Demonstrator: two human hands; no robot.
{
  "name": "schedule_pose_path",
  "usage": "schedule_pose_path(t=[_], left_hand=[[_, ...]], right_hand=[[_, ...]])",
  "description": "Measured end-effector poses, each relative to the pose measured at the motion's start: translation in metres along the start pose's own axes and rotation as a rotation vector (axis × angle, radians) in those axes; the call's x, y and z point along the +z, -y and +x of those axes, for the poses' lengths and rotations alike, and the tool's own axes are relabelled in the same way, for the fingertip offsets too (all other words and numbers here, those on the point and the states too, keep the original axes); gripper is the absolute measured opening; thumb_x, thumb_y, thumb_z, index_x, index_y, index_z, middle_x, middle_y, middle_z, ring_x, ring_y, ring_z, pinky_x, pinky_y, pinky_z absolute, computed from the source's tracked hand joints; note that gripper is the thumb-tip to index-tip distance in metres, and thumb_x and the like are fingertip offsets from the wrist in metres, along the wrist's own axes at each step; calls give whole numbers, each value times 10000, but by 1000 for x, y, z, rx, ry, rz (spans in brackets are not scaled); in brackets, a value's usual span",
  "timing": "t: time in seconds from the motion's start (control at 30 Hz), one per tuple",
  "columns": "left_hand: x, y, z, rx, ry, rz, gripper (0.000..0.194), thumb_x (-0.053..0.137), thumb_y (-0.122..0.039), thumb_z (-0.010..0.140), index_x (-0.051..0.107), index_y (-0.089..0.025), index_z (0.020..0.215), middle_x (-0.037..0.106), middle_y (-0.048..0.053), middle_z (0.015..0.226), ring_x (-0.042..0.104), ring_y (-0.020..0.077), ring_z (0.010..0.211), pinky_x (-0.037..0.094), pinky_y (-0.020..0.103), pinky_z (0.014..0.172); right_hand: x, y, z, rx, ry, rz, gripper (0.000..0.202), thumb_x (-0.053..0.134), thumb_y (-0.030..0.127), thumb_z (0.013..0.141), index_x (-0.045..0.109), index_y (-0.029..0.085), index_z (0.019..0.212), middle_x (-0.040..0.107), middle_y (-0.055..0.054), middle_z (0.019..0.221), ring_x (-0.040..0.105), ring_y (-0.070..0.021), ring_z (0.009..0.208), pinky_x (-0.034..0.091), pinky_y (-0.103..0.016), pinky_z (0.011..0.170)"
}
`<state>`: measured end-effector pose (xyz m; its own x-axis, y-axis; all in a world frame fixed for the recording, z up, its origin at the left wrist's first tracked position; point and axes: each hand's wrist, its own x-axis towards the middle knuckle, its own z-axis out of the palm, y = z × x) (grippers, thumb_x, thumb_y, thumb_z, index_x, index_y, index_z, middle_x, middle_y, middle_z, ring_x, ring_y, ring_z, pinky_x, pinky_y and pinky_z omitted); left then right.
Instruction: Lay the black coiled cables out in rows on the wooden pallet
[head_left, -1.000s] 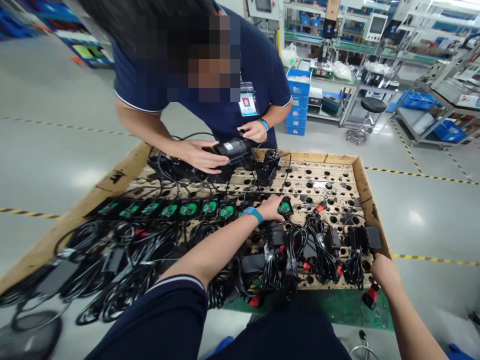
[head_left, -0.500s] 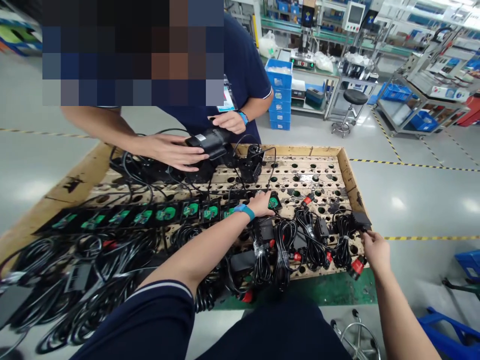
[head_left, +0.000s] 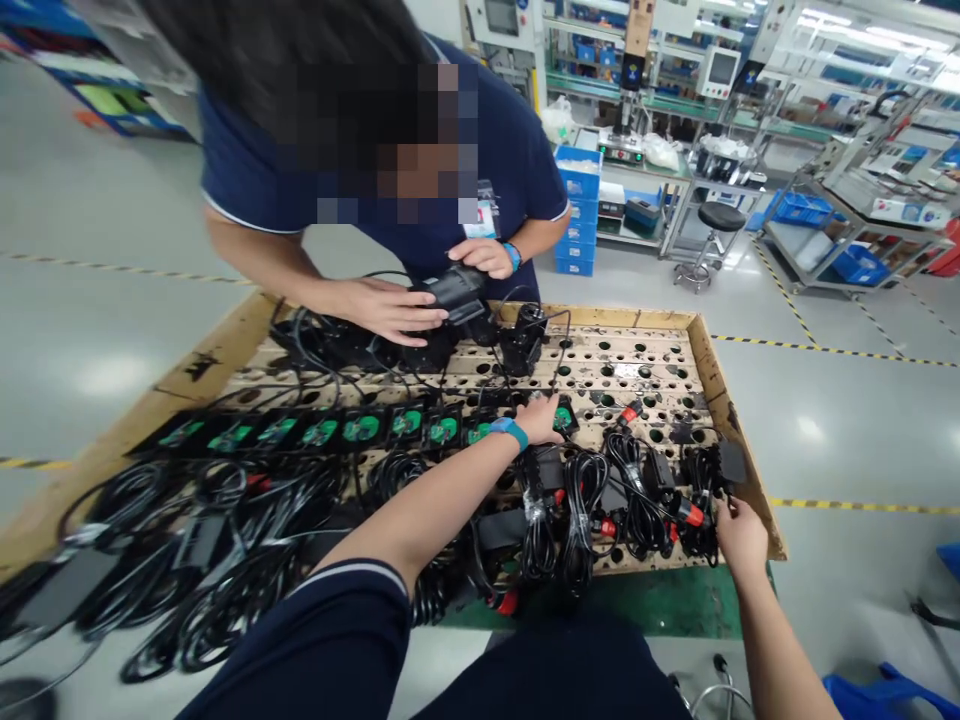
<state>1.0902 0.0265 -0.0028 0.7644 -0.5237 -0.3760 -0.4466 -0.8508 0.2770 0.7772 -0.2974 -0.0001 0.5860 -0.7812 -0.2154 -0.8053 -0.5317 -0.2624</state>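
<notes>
My left hand [head_left: 538,418], with a blue wristband, reaches across to the right end of a row of black housings with green circuit boards. Its fingers are closed around the edge of the last housing [head_left: 564,418]. At the tray's right side, my right hand [head_left: 742,538] pinches a thin black cable beside a coiled cable bundle [head_left: 700,490]. A black adapter box [head_left: 731,462] lies just above those fingertips. A red-and-black connector [head_left: 690,512] rests on the coils to the hand's left.
A co-worker opposite holds a black cylindrical device [head_left: 454,292] over the wooden tray [head_left: 739,440], which is full of holes. More coiled cables [head_left: 581,510] and adapters lie along the near side. Blue bins [head_left: 576,215] and a black stool [head_left: 716,217] stand beyond.
The red-and-black connector has shifted left onto the coils. My right hand has moved slightly left, while my left hand stays at the last housing. The view has shifted a little.
</notes>
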Motion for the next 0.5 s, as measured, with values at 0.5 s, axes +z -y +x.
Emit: schedule_pose_path(t=[0.5], left_hand=[[-26, 63, -34, 78, -91, -141, 799, 692, -286, 778, 418, -187, 1522, 509, 182, 1538, 493, 360, 1422, 411, 465, 1184]], right_hand=[[54, 240, -14, -808, 244, 0, 461, 488, 343, 1016, 612, 145, 1413, 531, -156, 1518, 477, -268, 1404, 339, -364, 1193]])
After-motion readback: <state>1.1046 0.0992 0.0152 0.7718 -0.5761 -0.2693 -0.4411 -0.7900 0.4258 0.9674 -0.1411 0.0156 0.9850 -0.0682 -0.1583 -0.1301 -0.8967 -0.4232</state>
